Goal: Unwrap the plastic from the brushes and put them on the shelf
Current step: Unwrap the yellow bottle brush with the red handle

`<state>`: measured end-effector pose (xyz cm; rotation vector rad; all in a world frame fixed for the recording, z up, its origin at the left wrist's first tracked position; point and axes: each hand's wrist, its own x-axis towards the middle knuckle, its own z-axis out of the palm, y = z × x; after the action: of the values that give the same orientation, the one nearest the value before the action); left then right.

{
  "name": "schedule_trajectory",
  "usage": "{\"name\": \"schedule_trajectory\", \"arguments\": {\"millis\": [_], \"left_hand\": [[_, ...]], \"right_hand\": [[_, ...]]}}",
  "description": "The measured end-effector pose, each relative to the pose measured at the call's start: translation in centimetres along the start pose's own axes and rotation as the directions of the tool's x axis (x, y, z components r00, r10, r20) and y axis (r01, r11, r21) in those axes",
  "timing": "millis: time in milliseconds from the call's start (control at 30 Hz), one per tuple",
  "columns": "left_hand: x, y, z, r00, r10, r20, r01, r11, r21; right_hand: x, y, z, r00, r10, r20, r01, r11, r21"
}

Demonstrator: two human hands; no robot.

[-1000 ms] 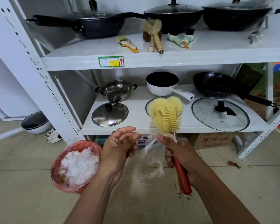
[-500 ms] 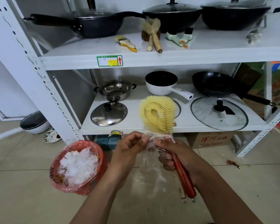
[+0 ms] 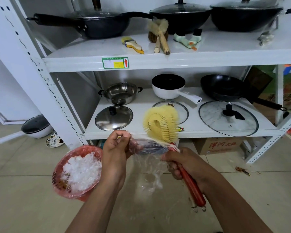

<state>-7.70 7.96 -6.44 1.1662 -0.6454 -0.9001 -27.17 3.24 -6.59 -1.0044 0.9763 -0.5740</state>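
My right hand (image 3: 183, 163) grips the red handles of two yellow loop-bristle brushes (image 3: 160, 123), heads up and tilted left in front of the lower shelf (image 3: 175, 132). Clear plastic wrap (image 3: 149, 158) stretches from the brush necks to my left hand (image 3: 115, 148), which pinches its end; a loose tail of wrap hangs below. On the upper shelf (image 3: 175, 62) lie a yellow flat brush (image 3: 133, 45), two wooden-handled brushes (image 3: 160, 36) and pale green brushes (image 3: 186, 40).
A red bin (image 3: 77, 172) lined with a bag and filled with crumpled wrap stands on the floor at my left. Pans, pots and lids fill both shelves. A white saucepan (image 3: 35, 129) and a plate sit on the floor at left; a cardboard box (image 3: 220, 145) lies under the rack.
My left hand has taken hold of the wrap at the brush necks and pulled it out to the left. The brush heads have tilted leftwards and the handles swung right.
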Motion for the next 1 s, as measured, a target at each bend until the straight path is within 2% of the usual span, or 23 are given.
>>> {"name": "schedule_trajectory", "arguments": {"millis": [267, 400, 467, 533, 567, 667, 733, 767, 867, 933, 1000], "left_hand": [[0.0, -0.4, 0.0, 0.976, 0.056, -0.210, -0.064, 0.997, -0.034], [0.1, -0.5, -0.4, 0.944, 0.082, -0.319, -0.078, 0.997, 0.025], [0.1, -0.9, -0.5, 0.925, 0.157, -0.347, -0.113, 0.983, 0.143], [-0.4, -1.1, 0.0, 0.934, 0.198, -0.298, -0.124, 0.961, 0.249], [-0.7, -1.1, 0.4, 0.952, 0.173, -0.251, -0.101, 0.956, 0.276], [-1.2, -0.8, 1.3, 0.997, -0.027, -0.067, 0.050, 0.929, 0.368], [-1.6, -0.4, 1.7, 0.976, -0.198, 0.094, 0.146, 0.908, 0.393], [-1.8, -0.2, 1.9, 0.956, -0.231, 0.178, 0.138, 0.896, 0.422], [-2.3, -0.2, 2.2, 0.918, -0.204, 0.339, 0.012, 0.871, 0.491], [-2.2, -0.3, 1.9, 0.915, -0.184, 0.359, -0.015, 0.873, 0.487], [-1.7, -0.5, 1.6, 0.923, -0.191, 0.334, 0.019, 0.891, 0.454]], "right_hand": [[0.2, -0.4, 0.2, 0.997, -0.020, -0.080, 0.012, 0.995, -0.099], [-0.2, -0.5, 0.4, 0.995, -0.032, -0.091, 0.015, 0.984, -0.175], [-0.2, -0.3, 0.6, 0.993, -0.056, -0.100, 0.029, 0.968, -0.249], [-0.1, -0.2, 0.6, 0.990, -0.079, -0.117, 0.042, 0.957, -0.288], [-0.1, -0.2, 0.5, 0.990, -0.085, -0.115, 0.050, 0.960, -0.277], [-0.2, -0.2, 0.2, 0.991, -0.099, -0.087, 0.080, 0.977, -0.200], [-0.3, -0.2, 0.2, 0.991, -0.112, -0.072, 0.100, 0.983, -0.151], [-0.3, -0.3, 0.2, 0.991, -0.119, -0.067, 0.110, 0.986, -0.127], [-0.3, -0.5, 0.0, 0.987, -0.149, -0.068, 0.146, 0.988, -0.045], [-0.3, -0.6, -0.1, 0.983, -0.162, -0.083, 0.163, 0.987, 0.002], [-0.3, -0.6, -0.4, 0.982, -0.166, -0.091, 0.168, 0.986, 0.009]]}}
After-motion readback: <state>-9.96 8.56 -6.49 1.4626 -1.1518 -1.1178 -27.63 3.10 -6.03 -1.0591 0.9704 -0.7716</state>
